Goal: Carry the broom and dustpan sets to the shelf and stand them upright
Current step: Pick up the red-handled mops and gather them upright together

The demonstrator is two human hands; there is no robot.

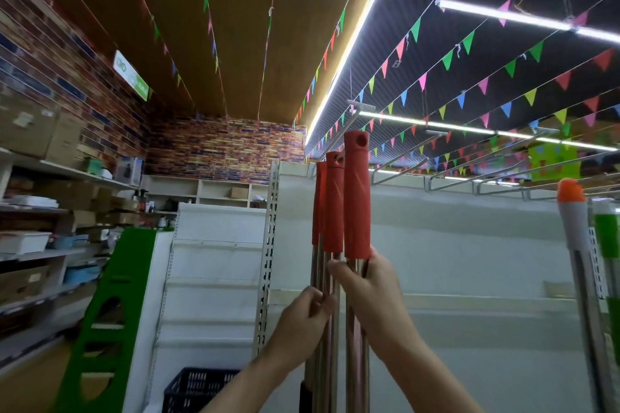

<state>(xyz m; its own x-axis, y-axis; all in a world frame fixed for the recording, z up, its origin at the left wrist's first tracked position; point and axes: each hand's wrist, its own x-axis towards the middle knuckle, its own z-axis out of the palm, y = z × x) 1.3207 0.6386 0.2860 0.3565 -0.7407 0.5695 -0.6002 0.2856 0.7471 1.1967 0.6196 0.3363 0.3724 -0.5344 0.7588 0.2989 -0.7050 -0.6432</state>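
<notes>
Three red-capped broom handles [339,245] upright before white shelf [469,245], brick-wall shop, pennant strings overhead, left hand [303,322] and right hand [372,285] both wrapped around poles, black crate [198,389] left of shelf

Shop; shelving [436,245]; bunting [469,43]

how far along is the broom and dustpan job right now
Done: one orange-capped handle already stands upright at the right edge by the white shelf. In hand: the left hand and right hand grip a bundle of red-capped handles, held vertical in front of the shelf. Left: setting this bundle down to stand by itself; the lower ends are out of view.
</notes>
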